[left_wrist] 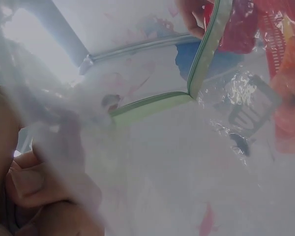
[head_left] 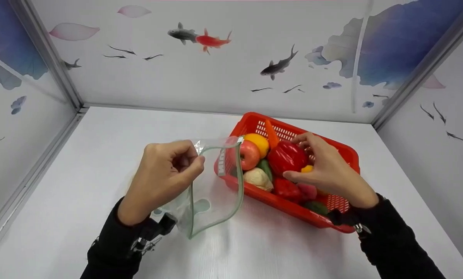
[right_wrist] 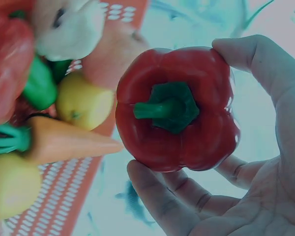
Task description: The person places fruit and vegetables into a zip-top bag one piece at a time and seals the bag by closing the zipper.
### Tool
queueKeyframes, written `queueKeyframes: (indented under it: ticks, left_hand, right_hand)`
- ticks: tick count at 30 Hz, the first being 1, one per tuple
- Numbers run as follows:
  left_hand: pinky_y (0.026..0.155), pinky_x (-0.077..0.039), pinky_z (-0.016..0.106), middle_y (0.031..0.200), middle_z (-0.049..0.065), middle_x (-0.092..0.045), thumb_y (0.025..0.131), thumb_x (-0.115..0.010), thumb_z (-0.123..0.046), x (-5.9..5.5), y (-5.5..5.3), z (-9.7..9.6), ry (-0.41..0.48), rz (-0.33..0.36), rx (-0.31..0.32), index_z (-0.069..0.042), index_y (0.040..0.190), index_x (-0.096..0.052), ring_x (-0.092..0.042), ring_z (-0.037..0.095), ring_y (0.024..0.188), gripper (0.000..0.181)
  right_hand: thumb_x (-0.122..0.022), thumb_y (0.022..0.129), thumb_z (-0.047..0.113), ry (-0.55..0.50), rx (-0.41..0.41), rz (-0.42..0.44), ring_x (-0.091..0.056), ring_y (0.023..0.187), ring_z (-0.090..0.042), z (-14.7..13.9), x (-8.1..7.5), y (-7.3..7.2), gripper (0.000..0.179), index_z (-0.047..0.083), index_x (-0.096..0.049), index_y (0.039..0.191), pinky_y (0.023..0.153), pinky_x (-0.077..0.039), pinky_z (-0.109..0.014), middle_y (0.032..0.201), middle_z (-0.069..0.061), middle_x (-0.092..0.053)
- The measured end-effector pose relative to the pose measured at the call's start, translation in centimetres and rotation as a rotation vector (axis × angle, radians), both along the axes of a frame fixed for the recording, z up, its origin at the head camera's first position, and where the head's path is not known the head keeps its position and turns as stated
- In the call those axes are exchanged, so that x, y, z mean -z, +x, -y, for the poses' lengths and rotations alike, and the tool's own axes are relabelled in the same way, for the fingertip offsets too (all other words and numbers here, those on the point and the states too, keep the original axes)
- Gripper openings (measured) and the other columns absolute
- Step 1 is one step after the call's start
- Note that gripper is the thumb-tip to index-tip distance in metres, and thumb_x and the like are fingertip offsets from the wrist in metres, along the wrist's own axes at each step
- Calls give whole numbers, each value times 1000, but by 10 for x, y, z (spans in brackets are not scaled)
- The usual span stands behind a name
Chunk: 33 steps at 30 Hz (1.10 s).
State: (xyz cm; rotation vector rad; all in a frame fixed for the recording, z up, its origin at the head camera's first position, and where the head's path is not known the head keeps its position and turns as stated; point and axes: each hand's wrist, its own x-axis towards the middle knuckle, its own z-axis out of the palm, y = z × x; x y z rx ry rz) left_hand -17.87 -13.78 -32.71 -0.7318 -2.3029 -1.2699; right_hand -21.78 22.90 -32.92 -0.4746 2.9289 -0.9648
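Note:
My right hand (head_left: 328,166) holds a red bell pepper (head_left: 287,158) above the red basket (head_left: 282,209), thumb on one side and fingers on the other. In the right wrist view the bell pepper's green stem (right_wrist: 174,108) faces the camera. To the left, my left hand (head_left: 165,170) pinches the rim of a clear plastic zip bag (head_left: 240,174) between thumb and fingers. The bag's green-edged mouth gapes toward the basket. Through the film in the left wrist view, the zip strip (left_wrist: 152,105) and part of the basket show.
Inside the basket lie an apple (head_left: 250,155), a yellow-orange fruit (head_left: 260,143), a carrot (head_left: 271,133), a pale bulb-like vegetable (head_left: 258,179), another red pepper (head_left: 287,190) and more produce. The white table (head_left: 100,155) meets patterned walls (head_left: 223,81) at the back and sides.

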Motion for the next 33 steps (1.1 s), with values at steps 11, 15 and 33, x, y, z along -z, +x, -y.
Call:
queueKeyframes:
  ticks: [11,15,33]
  left_hand:
    - [52,-31,20,61,-12,-43,89,-68,-2,2,-2,-6,1,-13,22,-11,69,-58,-38,3,55,24]
    - [53,-31,20,61,-11,-43,88,-67,-1,2,-1,-8,6,-11,29,-11,69,-59,-39,4,55,23]
    - [49,-36,20,61,-9,-50,92,-69,-4,-3,6,-2,15,-32,26,-12,71,-62,-42,5,55,23]
  right_hand:
    - [-94,83,24,-97,-66,-100,-66,119,-25,19,-24,42,72,13,-53,141,91,-66,-42,136,-4,-63]
    - [-95,81,22,-113,-104,-140,-65,121,-22,36,-28,57,74,14,-54,142,88,-66,-38,136,-1,-64]
    - [-90,86,38,-21,-383,-190,-61,121,-14,120,-8,68,72,18,-55,146,96,-62,-31,136,-2,-58]
